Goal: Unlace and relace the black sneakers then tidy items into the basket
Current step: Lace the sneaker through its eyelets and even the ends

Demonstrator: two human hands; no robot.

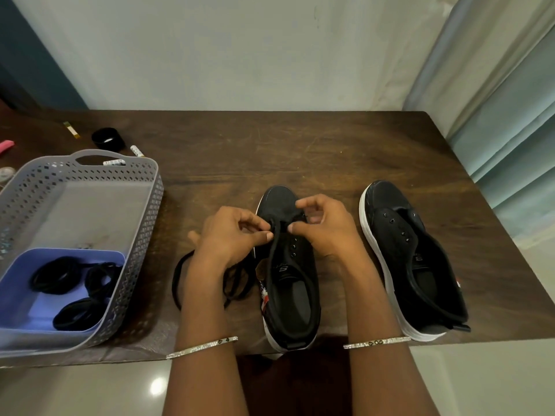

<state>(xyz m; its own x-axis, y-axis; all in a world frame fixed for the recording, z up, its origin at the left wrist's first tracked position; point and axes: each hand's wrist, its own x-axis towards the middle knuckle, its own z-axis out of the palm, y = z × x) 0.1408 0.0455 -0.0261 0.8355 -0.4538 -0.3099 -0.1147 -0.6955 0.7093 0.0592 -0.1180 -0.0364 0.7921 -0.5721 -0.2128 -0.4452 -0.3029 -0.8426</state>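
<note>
bare table point(300, 151) beyond sneakers point(405, 253)

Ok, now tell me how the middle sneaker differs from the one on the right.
The middle sneaker carries a black lace through its front eyelets; the right sneaker has bare eyelets. The left hand pinches that lace and the right hand curls at the middle sneaker's eyelets; the right sneaker is untouched. The middle sneaker points straight away; the right sneaker's toe angles leftward. Both have black uppers and white soles.
</note>
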